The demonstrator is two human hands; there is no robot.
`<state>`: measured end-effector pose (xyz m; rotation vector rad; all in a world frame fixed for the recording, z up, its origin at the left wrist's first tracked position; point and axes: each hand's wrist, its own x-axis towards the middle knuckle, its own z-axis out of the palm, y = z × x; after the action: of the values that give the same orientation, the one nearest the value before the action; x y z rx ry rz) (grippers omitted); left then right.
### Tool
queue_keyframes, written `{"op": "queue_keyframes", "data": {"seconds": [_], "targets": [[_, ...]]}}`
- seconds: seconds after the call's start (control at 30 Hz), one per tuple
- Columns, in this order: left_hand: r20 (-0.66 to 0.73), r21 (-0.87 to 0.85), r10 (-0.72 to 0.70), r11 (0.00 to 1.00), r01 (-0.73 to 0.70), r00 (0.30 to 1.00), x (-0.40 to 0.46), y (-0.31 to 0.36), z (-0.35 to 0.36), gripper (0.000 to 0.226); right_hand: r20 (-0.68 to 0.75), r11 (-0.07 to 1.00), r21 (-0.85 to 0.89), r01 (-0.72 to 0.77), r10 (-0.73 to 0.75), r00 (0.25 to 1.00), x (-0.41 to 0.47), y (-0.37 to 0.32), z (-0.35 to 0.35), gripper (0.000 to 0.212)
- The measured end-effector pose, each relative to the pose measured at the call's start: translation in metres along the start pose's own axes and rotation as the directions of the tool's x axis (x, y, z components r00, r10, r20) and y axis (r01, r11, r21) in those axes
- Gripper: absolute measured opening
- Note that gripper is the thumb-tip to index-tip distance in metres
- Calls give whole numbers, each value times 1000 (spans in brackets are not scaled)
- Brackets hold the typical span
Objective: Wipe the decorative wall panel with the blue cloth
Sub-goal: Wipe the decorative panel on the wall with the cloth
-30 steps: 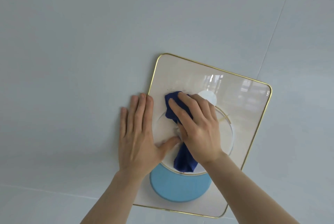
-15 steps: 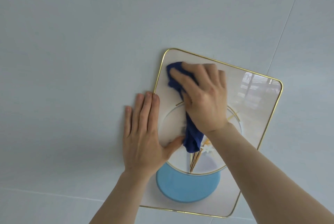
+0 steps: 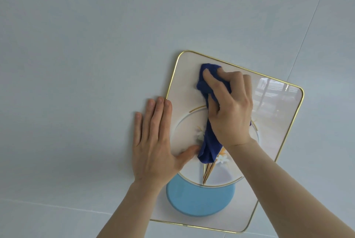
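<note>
Head view: right hand (image 3: 229, 111) clenched around blue cloth (image 3: 208, 141), pressing it on upper part of wall panel (image 3: 276, 122). Left hand (image 3: 153, 141) flat, fingers spread, straddling panel's left edge, thumb touching cloth's hanging end.

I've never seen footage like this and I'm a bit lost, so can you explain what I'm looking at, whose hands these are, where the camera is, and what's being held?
There is no machine here. A person wears a wide-angle camera on the head, so you see their own two bare hands from above and behind.

In front of them is a pale wall with a decorative wall panel on it: glossy, gold-edged, rounded corners, with a light blue disc and a flower drawing.

The right hand presses a bunched blue cloth against the upper part of the panel; the cloth's tail hangs below the hand. The left hand lies flat and open across the panel's left edge, thumb on the panel, seemingly steadying it. It holds nothing.
</note>
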<state>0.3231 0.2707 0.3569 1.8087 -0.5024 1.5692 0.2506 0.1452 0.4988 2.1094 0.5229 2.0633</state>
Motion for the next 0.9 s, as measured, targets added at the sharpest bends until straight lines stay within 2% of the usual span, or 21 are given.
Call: {"op": "queue_keyframes", "data": {"seconds": [0.2, 0.3, 0.37, 0.5, 0.6, 0.7, 0.83, 0.9], "targets": [[-1, 9, -6, 1000, 6, 1000, 0, 0, 1, 122, 216, 994, 29, 102, -106, 971, -33, -13, -9, 49], [1, -2, 0, 1000, 0, 1000, 0, -1, 0, 120, 274, 982, 15, 189, -186, 944, -26, -3, -18, 36], [-1, 6, -2, 1000, 2, 1000, 0, -1, 0, 120, 262, 981, 20, 195, -193, 946, -19, 0, -20, 34], [-7, 8, -4, 1000, 4, 1000, 1, 1, -1, 114, 117, 1000, 15, -3, 2, 993, -15, -21, -7, 49], [-24, 1, -9, 1000, 9, 1000, 1, 1, -1, 107, 55, 998, 21, -60, 59, 997, -13, -34, 4, 51], [-34, 17, -6, 1000, 7, 999, 1, 1, 1, 107, 92, 1000, 22, 1, -3, 996, -14, -31, 5, 47], [-30, 42, -4, 999, 5, 1000, 0, 0, 2, 118, 230, 987, 37, 159, -163, 959, -37, -19, -10, 29], [-16, 42, -7, 999, 7, 1000, 0, 0, 2, 122, 253, 980, 46, 194, -200, 947, -42, -11, -16, 31]]}}
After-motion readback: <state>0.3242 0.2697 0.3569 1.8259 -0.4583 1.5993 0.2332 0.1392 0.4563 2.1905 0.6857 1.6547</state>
